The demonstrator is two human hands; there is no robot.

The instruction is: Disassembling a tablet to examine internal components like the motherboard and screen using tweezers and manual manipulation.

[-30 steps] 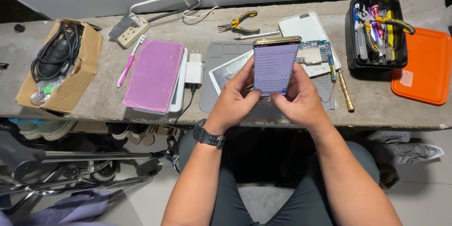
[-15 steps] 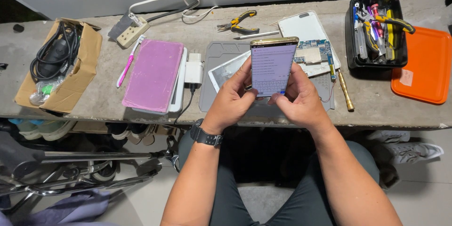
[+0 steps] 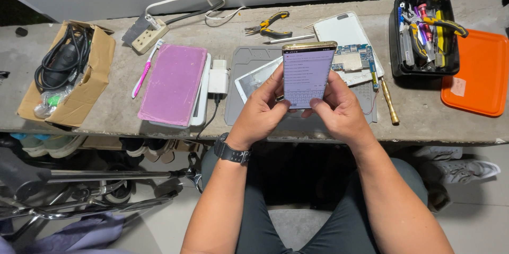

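Little moved, both hands, left hand [image 3: 261, 110], right hand [image 3: 335, 107], clasping glossy slab phone [image 3: 307, 74] (screen lit), concrete bench [image 3: 424, 111].

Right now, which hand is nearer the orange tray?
Right. The right hand grips the phone, on the side toward the orange tray; the left hand holds the phone's far side.

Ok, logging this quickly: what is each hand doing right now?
Left hand: closed around the left edge of the phone, thumb at the screen.
Right hand: gripping the phone's right edge, thumb at the screen.
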